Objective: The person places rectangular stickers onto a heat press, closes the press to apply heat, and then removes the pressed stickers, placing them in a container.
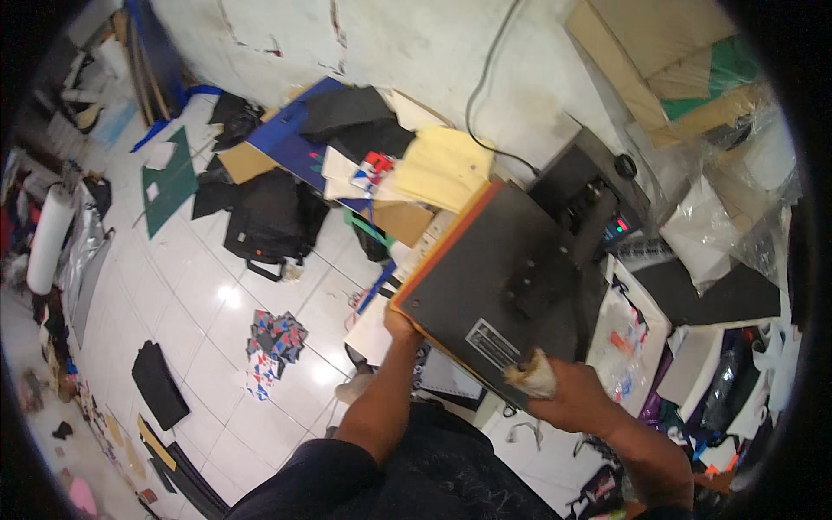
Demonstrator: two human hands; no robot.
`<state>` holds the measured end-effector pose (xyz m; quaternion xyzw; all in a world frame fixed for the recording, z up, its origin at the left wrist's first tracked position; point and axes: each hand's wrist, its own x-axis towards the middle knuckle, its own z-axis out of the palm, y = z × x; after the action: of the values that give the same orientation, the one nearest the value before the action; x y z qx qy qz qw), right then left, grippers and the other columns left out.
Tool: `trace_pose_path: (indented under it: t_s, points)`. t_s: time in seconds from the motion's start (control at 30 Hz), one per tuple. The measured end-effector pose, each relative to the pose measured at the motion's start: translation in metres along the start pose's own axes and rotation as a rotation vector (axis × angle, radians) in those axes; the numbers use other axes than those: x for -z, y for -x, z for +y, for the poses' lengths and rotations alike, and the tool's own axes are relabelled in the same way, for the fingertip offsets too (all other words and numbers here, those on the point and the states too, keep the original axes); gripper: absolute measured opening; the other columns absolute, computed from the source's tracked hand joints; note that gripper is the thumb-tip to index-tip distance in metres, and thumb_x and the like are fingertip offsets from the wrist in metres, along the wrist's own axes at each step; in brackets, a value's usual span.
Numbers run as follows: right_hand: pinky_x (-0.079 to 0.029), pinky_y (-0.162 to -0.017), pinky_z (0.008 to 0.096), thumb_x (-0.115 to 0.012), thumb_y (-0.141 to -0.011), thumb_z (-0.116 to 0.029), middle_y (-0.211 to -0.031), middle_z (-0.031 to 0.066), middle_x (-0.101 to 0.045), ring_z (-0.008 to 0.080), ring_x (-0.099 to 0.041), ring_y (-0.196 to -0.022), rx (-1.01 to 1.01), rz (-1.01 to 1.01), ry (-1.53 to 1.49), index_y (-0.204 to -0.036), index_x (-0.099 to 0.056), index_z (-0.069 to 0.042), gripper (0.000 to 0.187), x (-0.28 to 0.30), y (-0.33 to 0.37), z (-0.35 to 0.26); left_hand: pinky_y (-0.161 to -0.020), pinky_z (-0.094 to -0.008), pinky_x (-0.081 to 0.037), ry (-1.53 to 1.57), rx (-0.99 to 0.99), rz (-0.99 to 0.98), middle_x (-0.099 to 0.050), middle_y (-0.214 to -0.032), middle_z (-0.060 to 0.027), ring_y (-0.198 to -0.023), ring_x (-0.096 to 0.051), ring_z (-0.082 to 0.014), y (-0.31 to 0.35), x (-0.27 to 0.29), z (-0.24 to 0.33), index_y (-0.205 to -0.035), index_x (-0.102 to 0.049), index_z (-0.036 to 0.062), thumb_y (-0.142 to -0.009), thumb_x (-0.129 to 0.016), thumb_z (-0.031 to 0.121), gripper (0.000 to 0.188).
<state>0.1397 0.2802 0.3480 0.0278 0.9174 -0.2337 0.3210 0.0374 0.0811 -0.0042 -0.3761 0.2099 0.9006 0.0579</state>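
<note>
A wide black plate (485,277) with an orange rim and a silver label lies tilted in front of me; it looks like the top of a heat press. At its near left corner, my left hand (400,326) grips the edge, its fingertips partly hidden. My right hand (572,397) is closed round a pale, worn piece with a frayed brownish end (531,378), at the plate's near right edge. Whether this is a wrapped handle or a loose thing, I cannot tell. Beyond the plate stands a dark control box (589,186) with a lit display.
A black cable (475,113) runs up the wall from the box. Yellow cloth (442,165), a black backpack (270,217) and boards lie to the left. Small printed patches (276,340) and a folded black cloth (159,384) are on the tiles. Filled white trays (628,338) stand at right.
</note>
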Motion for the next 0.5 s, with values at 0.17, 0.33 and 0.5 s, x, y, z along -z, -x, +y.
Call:
trace_pose_path:
  t_s: [0.17, 0.33, 0.5]
  points:
    - [-0.054, -0.078, 0.0388, -0.073, -0.068, -0.017, -0.093, 0.0162, -0.07, 0.0272, -0.07, -0.083, -0.02, 0.241, -0.2, -0.114, -0.061, -0.002, 0.05, 0.061, 0.044, -0.015, -0.078, -0.0417, -0.054, -0.365, -0.086, 0.143, -0.067, -0.108, -0.0173, -0.093, -0.066, -0.0287, 0.001, -0.018, -0.009, -0.119, -0.061, -0.0021, -0.096, -0.043, 0.038, 0.049]
    - [-0.05, -0.08, 0.0373, -0.07, -0.073, -0.028, -0.098, 0.0123, -0.066, 0.0228, -0.063, -0.09, 0.015, 0.785, 0.16, -0.124, -0.058, -0.002, 0.058, 0.159, 0.07, 0.019, -0.065, -0.0381, -0.051, -1.492, -0.633, -0.115, -0.067, -0.082, -0.0117, -0.073, -0.065, -0.0263, -0.013, 0.05, 0.03, -0.093, -0.064, -0.0027, -0.101, -0.04, 0.04, 0.05]
    - [-0.049, -0.081, 0.0343, -0.066, -0.083, -0.053, -0.109, 0.0116, -0.066, 0.0212, -0.063, -0.094, -0.001, 1.181, 0.523, -0.124, -0.061, -0.001, 0.066, 0.287, 0.079, 0.084, -0.064, -0.0301, -0.05, -0.92, -0.208, -0.05, -0.06, -0.096, -0.0102, -0.078, -0.062, -0.0202, 0.036, 0.078, 0.064, -0.112, -0.057, 0.006, -0.094, -0.056, 0.028, 0.028]
